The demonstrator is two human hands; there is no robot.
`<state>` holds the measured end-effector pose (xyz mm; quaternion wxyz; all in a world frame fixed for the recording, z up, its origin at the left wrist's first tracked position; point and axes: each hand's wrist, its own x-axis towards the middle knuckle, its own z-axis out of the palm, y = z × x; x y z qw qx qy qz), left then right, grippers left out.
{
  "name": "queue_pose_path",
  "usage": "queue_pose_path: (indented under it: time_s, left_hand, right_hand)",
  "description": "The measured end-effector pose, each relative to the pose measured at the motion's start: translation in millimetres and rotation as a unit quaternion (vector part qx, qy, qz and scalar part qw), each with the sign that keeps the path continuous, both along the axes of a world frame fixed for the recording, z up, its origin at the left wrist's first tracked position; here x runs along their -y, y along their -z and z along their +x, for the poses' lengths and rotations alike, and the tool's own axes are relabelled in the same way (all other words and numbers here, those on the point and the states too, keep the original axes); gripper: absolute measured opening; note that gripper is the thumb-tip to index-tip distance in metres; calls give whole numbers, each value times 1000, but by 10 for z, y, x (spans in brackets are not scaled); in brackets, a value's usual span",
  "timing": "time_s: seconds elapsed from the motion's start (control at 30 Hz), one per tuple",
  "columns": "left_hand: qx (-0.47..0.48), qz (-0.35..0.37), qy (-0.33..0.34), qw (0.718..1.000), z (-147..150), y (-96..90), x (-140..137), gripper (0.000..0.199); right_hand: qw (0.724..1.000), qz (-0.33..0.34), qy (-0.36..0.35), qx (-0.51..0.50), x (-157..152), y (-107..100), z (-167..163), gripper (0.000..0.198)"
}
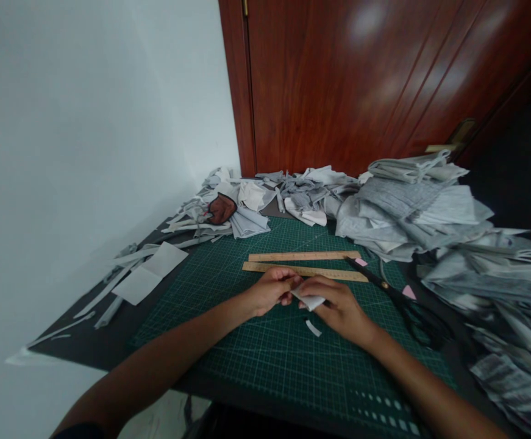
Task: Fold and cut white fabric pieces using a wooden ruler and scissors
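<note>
Over the green cutting mat, both my hands pinch a small folded piece of pale fabric. My left hand has its fingertips closed at the piece's left end. The fingers of my right hand are closed around its upper and right side, hiding part of it. Just below lies a small curved white scrap on the mat. Behind my hands rest two wooden rulers, an upper ruler and a lower ruler. To the right, black-handled scissors point toward the rulers.
Grey fabric piles line the back and right of the table, with more scraps at the back left. A brown mesh piece sits among them. White paper lies left. A wall and a wooden door stand behind.
</note>
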<state>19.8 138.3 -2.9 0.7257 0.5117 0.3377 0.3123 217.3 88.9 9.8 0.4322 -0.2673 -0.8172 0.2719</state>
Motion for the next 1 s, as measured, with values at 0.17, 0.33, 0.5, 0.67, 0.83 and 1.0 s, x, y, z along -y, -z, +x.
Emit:
queue_pose_path:
  time_s: [0.17,0.33,0.5,0.67,0.83,1.0]
  left_hand:
    - [-14,-2,4,1000,7,-24,17,49]
    - [-29,-1,18,999,11,-77,56,44]
    - [-68,-14,54,996,-12,-126,61,29]
    - [-108,2,83,991,-30,-153,65,18]
    - [-133,29,81,987,-11,-155,94,21]
    - [-109,17,47,993,13,-126,97,31]
  right_hand:
    - [997,-22,42,-59,3,34,-21,13]
    - [982,-126,107,-95,26,73,-80,6]
    - [974,-188,55,-116,48,125,-109,7]
    - [971,-202,-26,-123,65,118,-120,24]
    - [960,-238,-39,-141,83,56,-155,20]
    - [964,-237,-19,-119,89,-2,-169,29]
